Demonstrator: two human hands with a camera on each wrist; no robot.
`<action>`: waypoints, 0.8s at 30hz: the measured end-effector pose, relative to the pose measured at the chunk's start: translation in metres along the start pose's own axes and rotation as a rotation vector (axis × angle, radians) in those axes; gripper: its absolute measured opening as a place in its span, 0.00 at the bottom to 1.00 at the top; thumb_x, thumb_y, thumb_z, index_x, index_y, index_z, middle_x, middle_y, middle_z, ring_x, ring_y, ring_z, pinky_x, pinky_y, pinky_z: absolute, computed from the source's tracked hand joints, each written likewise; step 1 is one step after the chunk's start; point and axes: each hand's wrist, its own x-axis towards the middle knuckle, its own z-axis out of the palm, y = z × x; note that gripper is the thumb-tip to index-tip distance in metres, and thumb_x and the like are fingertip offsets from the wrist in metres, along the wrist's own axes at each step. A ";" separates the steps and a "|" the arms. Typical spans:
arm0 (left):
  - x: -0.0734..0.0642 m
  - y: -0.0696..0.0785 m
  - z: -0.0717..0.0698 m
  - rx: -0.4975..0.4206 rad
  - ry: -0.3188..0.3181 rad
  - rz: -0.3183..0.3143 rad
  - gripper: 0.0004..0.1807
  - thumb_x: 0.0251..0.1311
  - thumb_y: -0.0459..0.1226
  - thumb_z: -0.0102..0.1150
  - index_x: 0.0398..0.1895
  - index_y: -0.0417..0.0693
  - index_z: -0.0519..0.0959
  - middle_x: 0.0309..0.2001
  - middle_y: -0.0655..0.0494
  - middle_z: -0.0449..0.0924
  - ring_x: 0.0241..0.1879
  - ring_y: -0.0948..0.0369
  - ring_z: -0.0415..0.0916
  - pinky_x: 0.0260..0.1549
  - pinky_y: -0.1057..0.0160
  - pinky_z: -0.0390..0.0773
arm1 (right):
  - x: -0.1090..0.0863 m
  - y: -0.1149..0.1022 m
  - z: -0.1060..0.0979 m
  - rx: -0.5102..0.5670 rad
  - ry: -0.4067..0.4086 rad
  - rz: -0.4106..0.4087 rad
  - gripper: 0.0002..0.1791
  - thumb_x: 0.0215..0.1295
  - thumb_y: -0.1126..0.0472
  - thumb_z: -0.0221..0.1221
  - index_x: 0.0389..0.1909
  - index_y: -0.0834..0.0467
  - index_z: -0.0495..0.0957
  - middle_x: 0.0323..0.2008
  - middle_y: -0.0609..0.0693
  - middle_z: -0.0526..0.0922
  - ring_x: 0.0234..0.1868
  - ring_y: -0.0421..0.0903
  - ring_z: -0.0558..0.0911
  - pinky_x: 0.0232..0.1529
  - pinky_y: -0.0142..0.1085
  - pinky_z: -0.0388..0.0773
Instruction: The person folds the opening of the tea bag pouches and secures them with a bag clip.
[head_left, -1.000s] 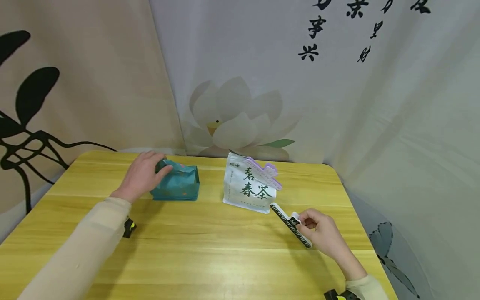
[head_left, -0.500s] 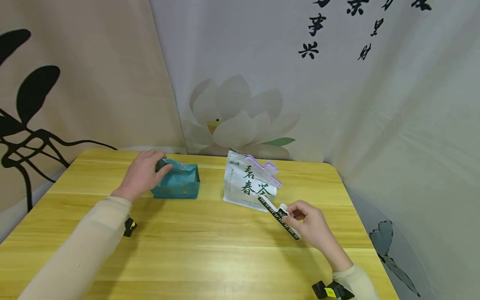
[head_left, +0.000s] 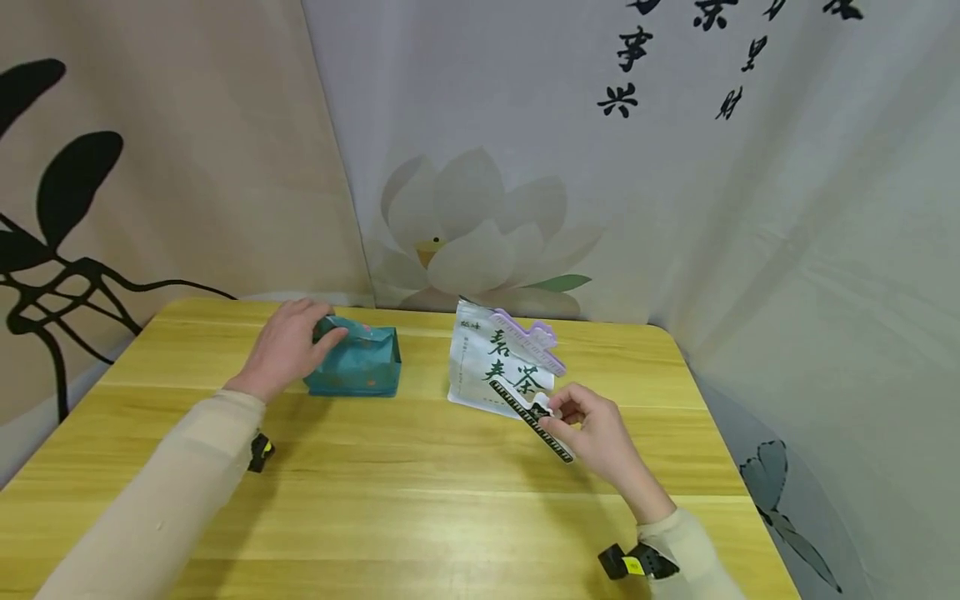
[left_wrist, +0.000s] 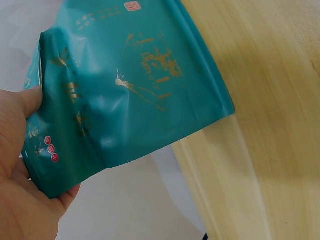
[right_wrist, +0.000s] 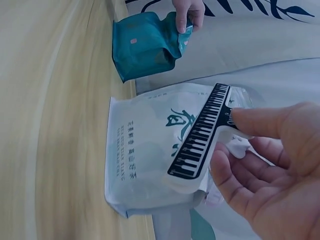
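A teal tea bag point(head_left: 356, 362) stands toward the back left of the table. My left hand point(head_left: 288, 346) pinches its folded top edge, thumb on one face and fingers behind, as the left wrist view shows. Between thumb and fingers of my right hand point(head_left: 592, 425) is a long white bag clip point(right_wrist: 202, 135) with a black-and-white piano-key pattern. In the head view this clip overlaps the lower right of a white tea bag point(head_left: 480, 358) with green characters. A purple bag clip point(head_left: 528, 342) sits slanted across that bag's top right corner.
The wooden table point(head_left: 390, 517) ends at a back edge close behind both bags. A printed curtain point(head_left: 480, 125) hangs right behind it. Black cameras point(head_left: 637, 562) are strapped to both wrists.
My right hand has carried the piano-key clip left and away from me, from right of the white bag to in front of it. The left hand stays at the teal bag.
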 end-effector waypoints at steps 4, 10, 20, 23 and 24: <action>0.000 -0.001 0.002 0.006 -0.004 -0.001 0.20 0.73 0.42 0.62 0.56 0.33 0.78 0.55 0.32 0.79 0.59 0.35 0.72 0.61 0.34 0.69 | 0.005 -0.003 0.005 0.027 0.005 0.013 0.12 0.61 0.69 0.72 0.38 0.59 0.77 0.33 0.50 0.84 0.35 0.43 0.81 0.39 0.34 0.82; -0.001 0.000 0.001 0.009 0.019 -0.003 0.20 0.72 0.42 0.63 0.54 0.33 0.78 0.51 0.34 0.80 0.56 0.37 0.73 0.59 0.36 0.71 | 0.015 -0.008 0.013 0.055 0.020 -0.001 0.17 0.60 0.70 0.72 0.48 0.62 0.79 0.40 0.54 0.85 0.38 0.46 0.82 0.42 0.33 0.83; -0.001 0.002 0.002 0.009 0.035 -0.015 0.20 0.72 0.42 0.63 0.54 0.32 0.79 0.52 0.33 0.80 0.56 0.36 0.73 0.59 0.37 0.70 | 0.031 -0.017 0.032 0.083 0.045 -0.010 0.22 0.58 0.72 0.72 0.54 0.65 0.84 0.40 0.56 0.86 0.38 0.46 0.83 0.41 0.32 0.83; -0.001 0.002 0.002 0.007 0.031 -0.018 0.20 0.72 0.41 0.63 0.56 0.32 0.78 0.53 0.32 0.80 0.57 0.35 0.72 0.60 0.36 0.70 | 0.035 -0.020 0.038 0.101 0.053 -0.015 0.21 0.57 0.73 0.72 0.53 0.66 0.84 0.39 0.56 0.86 0.37 0.47 0.83 0.40 0.31 0.83; -0.001 0.002 0.002 0.006 0.030 -0.018 0.20 0.72 0.41 0.63 0.56 0.32 0.78 0.53 0.32 0.80 0.57 0.35 0.72 0.60 0.36 0.70 | 0.036 -0.020 0.040 0.109 0.054 -0.018 0.20 0.57 0.74 0.72 0.53 0.66 0.84 0.39 0.57 0.86 0.37 0.47 0.83 0.40 0.31 0.82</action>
